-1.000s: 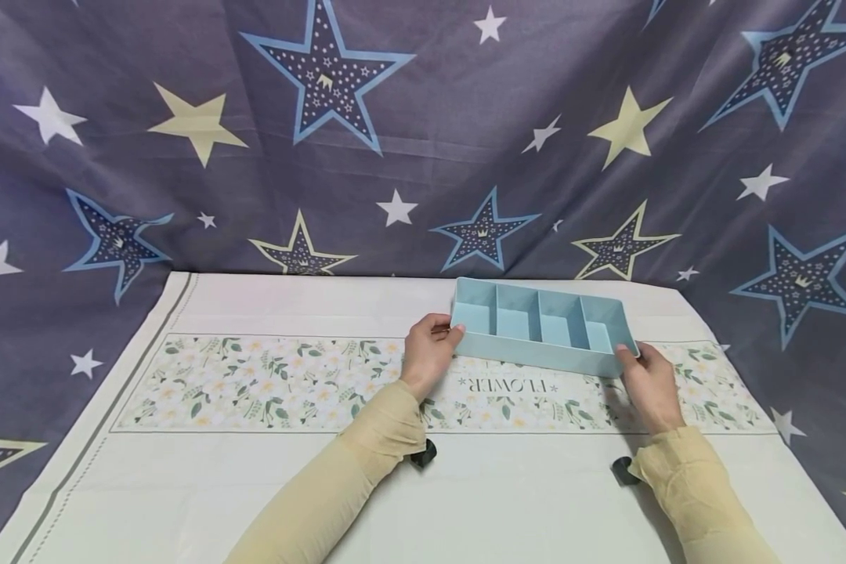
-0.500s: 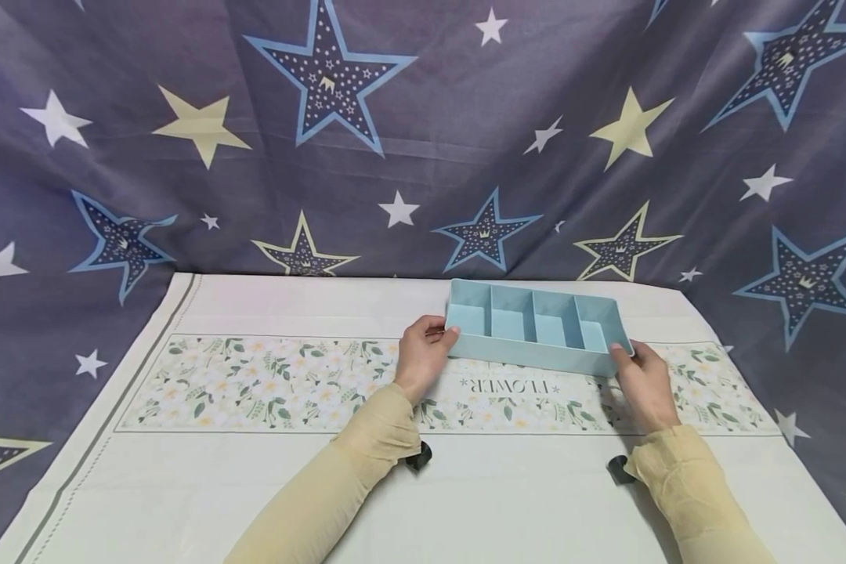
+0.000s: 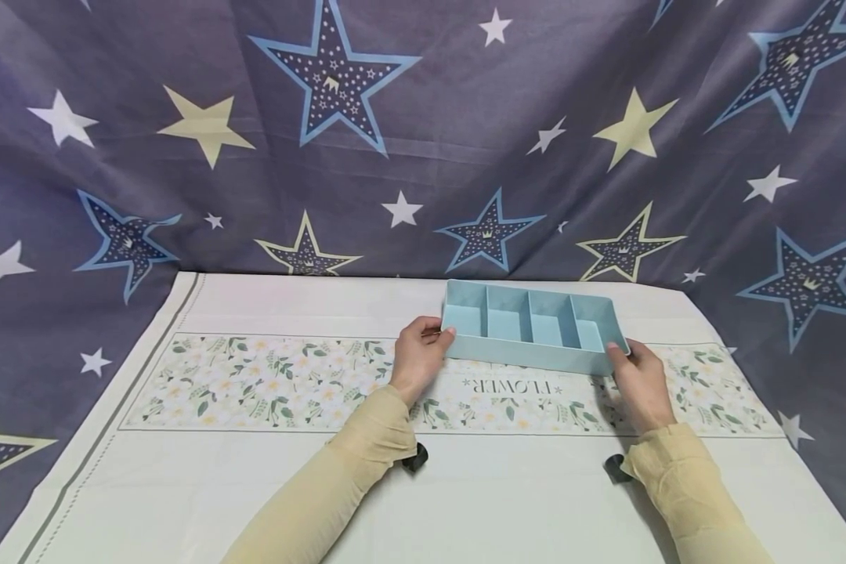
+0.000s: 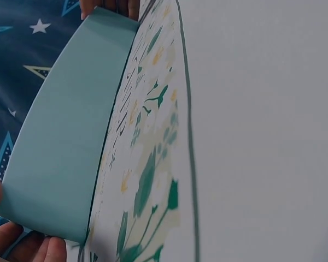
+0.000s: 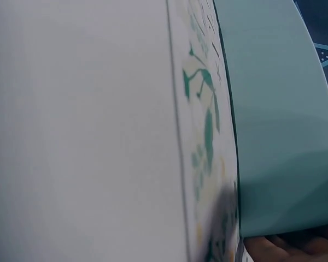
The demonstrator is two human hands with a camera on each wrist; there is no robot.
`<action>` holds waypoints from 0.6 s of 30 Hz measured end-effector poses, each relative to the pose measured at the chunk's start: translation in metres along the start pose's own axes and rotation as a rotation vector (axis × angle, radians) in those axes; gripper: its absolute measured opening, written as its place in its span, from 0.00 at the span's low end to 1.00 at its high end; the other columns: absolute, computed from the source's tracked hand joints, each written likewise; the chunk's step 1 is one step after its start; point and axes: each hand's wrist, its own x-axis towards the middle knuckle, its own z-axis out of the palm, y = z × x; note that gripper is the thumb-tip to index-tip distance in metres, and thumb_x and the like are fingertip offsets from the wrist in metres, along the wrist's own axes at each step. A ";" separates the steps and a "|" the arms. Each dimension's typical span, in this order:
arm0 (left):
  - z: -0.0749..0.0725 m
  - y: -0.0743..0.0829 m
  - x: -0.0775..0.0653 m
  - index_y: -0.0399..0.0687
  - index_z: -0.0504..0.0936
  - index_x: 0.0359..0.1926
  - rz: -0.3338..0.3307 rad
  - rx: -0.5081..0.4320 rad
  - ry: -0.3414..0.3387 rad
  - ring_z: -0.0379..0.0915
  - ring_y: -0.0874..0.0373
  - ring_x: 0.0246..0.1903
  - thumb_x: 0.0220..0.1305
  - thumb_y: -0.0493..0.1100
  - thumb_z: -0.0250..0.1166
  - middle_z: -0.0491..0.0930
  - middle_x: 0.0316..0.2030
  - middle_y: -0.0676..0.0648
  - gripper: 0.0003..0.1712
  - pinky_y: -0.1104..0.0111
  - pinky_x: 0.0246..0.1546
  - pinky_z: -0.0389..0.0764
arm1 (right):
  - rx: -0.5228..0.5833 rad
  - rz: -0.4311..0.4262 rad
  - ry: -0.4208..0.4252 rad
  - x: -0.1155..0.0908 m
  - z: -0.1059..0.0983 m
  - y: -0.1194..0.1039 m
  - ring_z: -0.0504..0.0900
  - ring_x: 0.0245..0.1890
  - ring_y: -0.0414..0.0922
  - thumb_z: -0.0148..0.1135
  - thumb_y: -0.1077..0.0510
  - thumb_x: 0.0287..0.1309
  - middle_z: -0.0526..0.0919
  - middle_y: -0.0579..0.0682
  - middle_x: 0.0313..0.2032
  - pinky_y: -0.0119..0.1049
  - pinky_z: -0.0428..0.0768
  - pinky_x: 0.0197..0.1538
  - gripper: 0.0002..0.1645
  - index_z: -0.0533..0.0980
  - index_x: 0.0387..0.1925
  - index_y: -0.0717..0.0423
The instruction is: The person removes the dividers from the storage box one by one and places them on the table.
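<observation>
A light blue organizer box (image 3: 525,354) with several compartments in a row lies toward the back of the table, slightly right of the middle. No items show in its compartments. My left hand (image 3: 420,356) grips its left end, thumb on the near rim and fingers along the end wall. At the opposite end my right hand (image 3: 641,384) holds the right near corner, thumb over the rim. The left wrist view shows the long front wall of the box (image 4: 65,120) with fingertips at both ends. In the right wrist view, fingers (image 5: 295,248) curl against the end of the box.
A white tablecloth (image 3: 268,486) with a floral band (image 3: 254,384) reading "FLOWER" covers the table. Behind it and at both sides hangs a dark curtain (image 3: 423,102) printed with stars. A black strap piece (image 3: 416,457) shows at the left wrist, another (image 3: 616,468) at the right.
The box and both hands shift slightly to the left, while the background drifts a little to the right. Both hands keep their hold on the box.
</observation>
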 end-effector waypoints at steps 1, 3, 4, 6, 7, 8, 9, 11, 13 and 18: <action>-0.001 0.000 0.000 0.46 0.76 0.44 -0.003 -0.002 0.000 0.72 0.62 0.38 0.57 0.48 0.62 0.77 0.40 0.47 0.16 0.66 0.43 0.77 | 0.002 -0.002 0.002 0.001 0.002 0.002 0.62 0.57 0.52 0.38 0.30 0.58 0.62 0.59 0.61 0.54 0.66 0.58 0.43 0.55 0.64 0.54; -0.002 0.000 0.000 0.46 0.76 0.44 -0.011 -0.002 0.001 0.72 0.62 0.38 0.57 0.48 0.62 0.77 0.40 0.47 0.16 0.66 0.42 0.77 | -0.002 -0.007 0.010 0.004 0.004 0.006 0.62 0.57 0.51 0.37 0.29 0.58 0.62 0.58 0.61 0.54 0.66 0.58 0.43 0.55 0.64 0.53; -0.002 0.000 0.000 0.46 0.76 0.44 -0.016 -0.004 0.001 0.72 0.62 0.38 0.57 0.48 0.62 0.77 0.39 0.47 0.16 0.66 0.42 0.77 | 0.000 -0.009 0.011 0.005 0.005 0.007 0.62 0.57 0.51 0.36 0.28 0.57 0.62 0.58 0.62 0.54 0.66 0.58 0.44 0.55 0.64 0.53; -0.004 0.000 0.000 0.47 0.76 0.43 -0.024 -0.002 0.003 0.72 0.63 0.37 0.57 0.48 0.62 0.77 0.39 0.48 0.15 0.67 0.42 0.77 | 0.001 -0.013 0.012 0.006 0.006 0.007 0.62 0.57 0.51 0.36 0.28 0.57 0.61 0.58 0.62 0.55 0.65 0.58 0.45 0.54 0.65 0.53; -0.004 0.000 -0.001 0.47 0.76 0.43 -0.028 -0.001 0.005 0.72 0.63 0.37 0.57 0.49 0.62 0.77 0.39 0.48 0.15 0.66 0.42 0.77 | 0.000 -0.012 0.012 0.006 0.007 0.007 0.62 0.57 0.51 0.36 0.27 0.56 0.61 0.58 0.62 0.55 0.65 0.58 0.45 0.54 0.65 0.53; -0.005 0.000 -0.001 0.47 0.76 0.43 -0.031 0.005 0.008 0.72 0.63 0.37 0.57 0.49 0.62 0.77 0.39 0.48 0.16 0.67 0.42 0.77 | -0.002 -0.012 0.011 0.006 0.007 0.006 0.62 0.57 0.51 0.35 0.27 0.56 0.62 0.59 0.62 0.55 0.66 0.58 0.46 0.54 0.65 0.54; -0.005 0.000 -0.001 0.46 0.76 0.43 -0.034 0.009 0.011 0.72 0.64 0.37 0.57 0.49 0.62 0.77 0.39 0.48 0.16 0.67 0.42 0.77 | -0.006 -0.012 0.009 0.006 0.008 0.005 0.62 0.57 0.52 0.35 0.26 0.56 0.61 0.59 0.62 0.55 0.65 0.58 0.46 0.54 0.65 0.54; -0.007 0.000 -0.001 0.45 0.76 0.44 -0.032 0.016 0.018 0.72 0.64 0.37 0.56 0.49 0.62 0.77 0.38 0.48 0.17 0.66 0.42 0.77 | -0.009 -0.011 0.008 0.006 0.009 0.004 0.62 0.58 0.52 0.35 0.26 0.55 0.61 0.59 0.62 0.55 0.65 0.58 0.47 0.54 0.65 0.54; -0.008 -0.001 -0.002 0.43 0.76 0.45 -0.026 0.019 0.021 0.72 0.63 0.37 0.57 0.49 0.62 0.77 0.39 0.47 0.18 0.66 0.42 0.77 | -0.017 -0.008 0.009 0.006 0.011 0.003 0.61 0.58 0.52 0.34 0.26 0.55 0.61 0.59 0.62 0.55 0.65 0.58 0.47 0.53 0.65 0.54; -0.012 -0.002 -0.003 0.44 0.76 0.44 -0.023 0.015 0.024 0.72 0.64 0.37 0.57 0.48 0.62 0.76 0.39 0.48 0.17 0.67 0.41 0.78 | -0.031 -0.007 0.007 0.004 0.013 -0.002 0.61 0.58 0.52 0.34 0.27 0.57 0.61 0.59 0.62 0.55 0.65 0.59 0.46 0.54 0.65 0.54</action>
